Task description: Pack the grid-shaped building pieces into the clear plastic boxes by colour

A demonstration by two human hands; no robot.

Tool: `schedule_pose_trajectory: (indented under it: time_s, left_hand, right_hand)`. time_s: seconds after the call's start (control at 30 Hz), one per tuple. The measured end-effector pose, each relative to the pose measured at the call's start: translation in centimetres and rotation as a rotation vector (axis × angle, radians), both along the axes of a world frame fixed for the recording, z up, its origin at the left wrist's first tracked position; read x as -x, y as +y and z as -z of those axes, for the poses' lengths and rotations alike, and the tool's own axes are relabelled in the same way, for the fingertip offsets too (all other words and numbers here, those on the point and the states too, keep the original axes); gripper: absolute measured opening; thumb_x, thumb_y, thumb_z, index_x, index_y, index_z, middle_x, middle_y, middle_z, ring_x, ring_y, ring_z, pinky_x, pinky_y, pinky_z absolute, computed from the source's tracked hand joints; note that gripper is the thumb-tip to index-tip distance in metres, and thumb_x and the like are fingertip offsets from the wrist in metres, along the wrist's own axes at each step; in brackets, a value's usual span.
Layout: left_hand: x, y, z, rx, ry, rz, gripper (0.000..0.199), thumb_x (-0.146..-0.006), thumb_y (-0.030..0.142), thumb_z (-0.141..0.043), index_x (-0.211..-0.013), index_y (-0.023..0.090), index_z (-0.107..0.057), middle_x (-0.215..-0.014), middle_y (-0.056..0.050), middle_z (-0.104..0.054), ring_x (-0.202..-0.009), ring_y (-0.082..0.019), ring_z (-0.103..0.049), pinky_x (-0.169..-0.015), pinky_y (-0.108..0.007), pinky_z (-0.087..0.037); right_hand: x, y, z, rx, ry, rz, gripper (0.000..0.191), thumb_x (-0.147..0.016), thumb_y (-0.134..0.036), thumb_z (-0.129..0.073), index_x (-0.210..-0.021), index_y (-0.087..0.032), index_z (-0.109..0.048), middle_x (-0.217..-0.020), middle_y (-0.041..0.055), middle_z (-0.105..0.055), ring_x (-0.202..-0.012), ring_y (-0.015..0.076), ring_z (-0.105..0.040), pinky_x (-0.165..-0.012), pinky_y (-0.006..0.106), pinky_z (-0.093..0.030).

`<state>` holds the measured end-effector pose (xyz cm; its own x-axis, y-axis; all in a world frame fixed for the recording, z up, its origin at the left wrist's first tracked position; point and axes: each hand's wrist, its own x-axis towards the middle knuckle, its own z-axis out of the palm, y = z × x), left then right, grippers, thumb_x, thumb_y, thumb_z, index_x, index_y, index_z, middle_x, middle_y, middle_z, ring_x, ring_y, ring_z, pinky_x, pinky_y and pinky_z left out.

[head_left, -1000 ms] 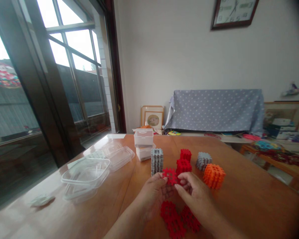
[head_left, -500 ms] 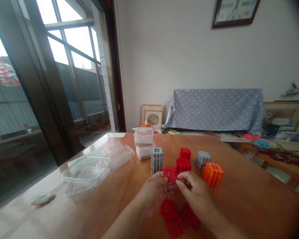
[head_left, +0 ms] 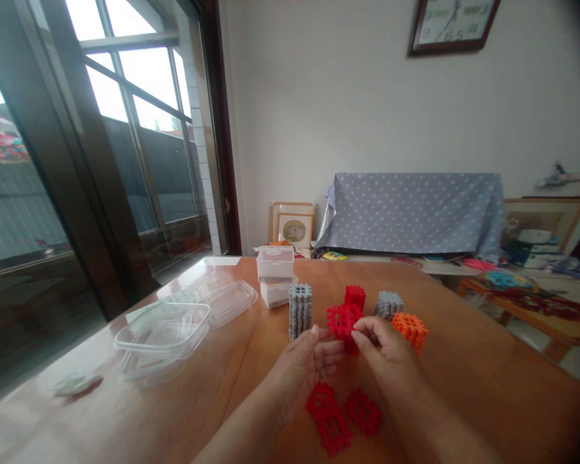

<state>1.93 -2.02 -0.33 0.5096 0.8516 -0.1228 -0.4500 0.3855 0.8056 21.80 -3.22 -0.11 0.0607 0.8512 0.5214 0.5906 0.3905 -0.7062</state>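
My right hand (head_left: 385, 348) pinches a red lattice piece (head_left: 339, 318) by its right edge, in front of the red stacks. Just left of that piece is my left hand (head_left: 303, 364), its fingers apart and nothing in its grip. Behind the held piece stands a red stack (head_left: 355, 296). A tall grey stack (head_left: 300, 312) rises beyond my left fingertips. To the right are a shorter grey stack (head_left: 389, 304) and an orange stack (head_left: 410, 330). Loose red pieces (head_left: 329, 422) and another red piece (head_left: 363, 411) lie on the table between my forearms.
Clear plastic tubs (head_left: 162, 332) and lids (head_left: 228, 303) lie on the wooden table (head_left: 232, 361) at the left. Two small boxes (head_left: 276, 265) are stacked farther back. A crumpled pale item (head_left: 76, 384) sits near the left edge.
The red piece has moved right and slightly up in my right hand, in front of the red stacks. My left hand has let go of it and opened. The view has shifted slightly.
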Motion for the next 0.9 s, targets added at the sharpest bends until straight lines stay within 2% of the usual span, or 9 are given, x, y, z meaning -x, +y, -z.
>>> schedule_pose_trajectory:
  time_s: [0.07, 0.17, 0.27, 0.37, 0.47, 0.6, 0.73, 0.8, 0.9]
  left_hand:
    - [-0.2, -0.1, -0.1, -0.035, 0.039, -0.050, 0.052, -0.095, 0.056, -0.052, -0.127, 0.015, -0.056, -0.134, -0.020, -0.063, -0.123, -0.030, -0.061, -0.108, -0.046, -0.039]
    - [-0.5, -0.3, -0.2, -0.098, 0.075, -0.112, 0.061, -0.097, 0.056, -0.048, -0.142, 0.015, -0.048, -0.154, -0.017, -0.044, -0.142, -0.028, -0.043, -0.117, -0.042, -0.032]
    - [-1.0, -0.5, -0.5, -0.146, 0.107, -0.104, 0.070, -0.098, 0.059, -0.042, -0.153, 0.016, -0.036, -0.164, -0.012, -0.026, -0.151, -0.024, -0.025, -0.122, -0.038, -0.025]
    - [-1.7, -0.5, -0.9, -0.147, 0.160, -0.062, 0.076, -0.098, 0.063, -0.035, -0.158, 0.018, -0.024, -0.166, -0.006, -0.017, -0.154, -0.021, -0.013, -0.125, -0.036, -0.017]
    - [-2.5, -0.4, -1.6, -0.114, 0.186, -0.021, 0.080, -0.097, 0.067, -0.031, -0.160, 0.019, -0.018, -0.167, -0.003, -0.012, -0.154, -0.018, -0.007, -0.126, -0.034, -0.013]
    - [-3.6, 0.0, -2.7, -0.080, 0.144, -0.028, 0.083, -0.095, 0.070, -0.032, -0.158, 0.017, -0.024, -0.167, -0.005, -0.010, -0.154, -0.019, -0.003, -0.126, -0.032, -0.010]
    - [-4.8, 0.7, -3.2, -0.065, 0.134, -0.065, 0.085, -0.093, 0.073, -0.032, -0.157, 0.018, -0.029, -0.168, -0.005, -0.007, -0.154, -0.020, 0.002, -0.126, -0.033, -0.007]
    - [-5.3, 1.0, -3.2, -0.047, 0.141, -0.085, 0.086, -0.092, 0.074, -0.031, -0.157, 0.018, -0.029, -0.168, -0.003, -0.006, -0.154, -0.020, 0.004, -0.126, -0.033, -0.005]
    - [-6.0, 1.5, -3.3, -0.060, 0.119, -0.065, 0.084, -0.092, 0.073, -0.031, -0.156, 0.019, -0.030, -0.167, -0.003, -0.013, -0.155, -0.019, 0.003, -0.126, -0.033, -0.002]
  right_hand:
    - [-1.2, 0.9, 0.1, -0.020, 0.082, 0.030, 0.019, -0.093, -0.041, -0.055, -0.096, -0.023, -0.061, -0.087, 0.0021, -0.066, -0.079, 0.0190, -0.060, -0.072, 0.030, -0.047]
    - [-2.9, 2.2, 0.3, -0.037, 0.166, 0.030, 0.021, -0.092, -0.043, -0.056, -0.094, -0.023, -0.061, -0.085, 0.0019, -0.066, -0.078, 0.0189, -0.061, -0.074, 0.031, -0.047]
    - [-3.9, 3.2, 0.7, -0.045, 0.194, 0.042, 0.022, -0.090, -0.044, -0.057, -0.093, -0.022, -0.061, -0.084, 0.0018, -0.065, -0.077, 0.0190, -0.060, -0.073, 0.031, -0.047]
    - [-4.2, 3.8, 1.3, -0.048, 0.191, 0.038, 0.023, -0.090, -0.044, -0.057, -0.093, -0.022, -0.063, -0.084, 0.0021, -0.067, -0.078, 0.0194, -0.061, -0.073, 0.032, -0.047]
    - [-4.0, 4.1, 1.6, -0.050, 0.208, 0.021, 0.023, -0.089, -0.044, -0.057, -0.093, -0.022, -0.063, -0.084, 0.0022, -0.068, -0.079, 0.0195, -0.062, -0.074, 0.032, -0.048]
    - [-3.4, 4.0, 1.4, -0.033, 0.217, 0.000, 0.025, -0.089, -0.043, -0.056, -0.091, -0.020, -0.064, -0.084, 0.0023, -0.069, -0.078, 0.0190, -0.063, -0.075, 0.032, -0.049]
    - [-3.3, 3.7, 1.2, -0.030, 0.209, 0.074, 0.031, -0.086, -0.046, -0.059, -0.099, -0.019, -0.067, -0.083, 0.0026, -0.070, -0.075, 0.0191, -0.064, -0.074, 0.033, -0.051]
    - [-3.4, 3.5, 1.2, -0.034, 0.238, 0.099, 0.036, -0.086, -0.048, -0.059, -0.105, -0.019, -0.068, -0.090, 0.0053, -0.072, -0.082, 0.0214, -0.066, -0.080, 0.037, -0.053]
    - [-3.4, 3.2, 1.5, -0.009, 0.388, 0.099, 0.042, -0.090, -0.054, -0.054, -0.111, -0.021, -0.069, -0.110, 0.0099, -0.074, -0.104, 0.0267, -0.067, -0.095, 0.041, -0.052]
